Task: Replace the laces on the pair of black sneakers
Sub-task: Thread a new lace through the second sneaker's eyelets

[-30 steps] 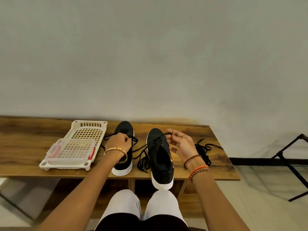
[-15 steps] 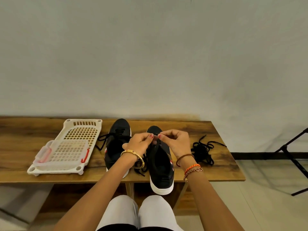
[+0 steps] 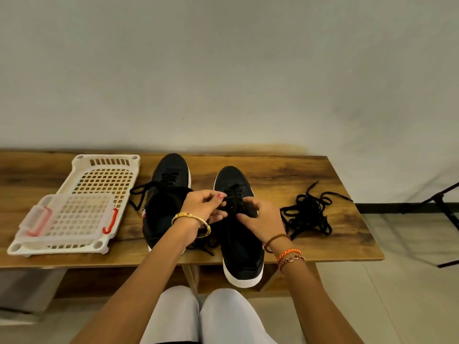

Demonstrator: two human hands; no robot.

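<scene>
Two black sneakers with white soles stand side by side on a wooden table [image 3: 285, 170]. The right sneaker [image 3: 242, 252] has its heel over the table's front edge. Both my hands work at its lacing: my left hand [image 3: 205, 207] pinches the black lace near the eyelets, and my right hand [image 3: 260, 218] grips the lace on the other side. The left sneaker [image 3: 166, 194] is laced, with loose black lace ends trailing to its left. A tangled heap of black laces [image 3: 308, 213] lies on the table to the right.
A white plastic basket tray [image 3: 109, 170] sits at the left of the table with a clear lidded box with red clips [image 3: 67, 219] on it. A black metal stand [image 3: 444, 207] rises at the far right. My knees [image 3: 198, 316] are below the table's edge.
My left hand left the left sneaker and joined my right hand at the right sneaker's laces. Both hands have since shifted a little lower on the lacing.
</scene>
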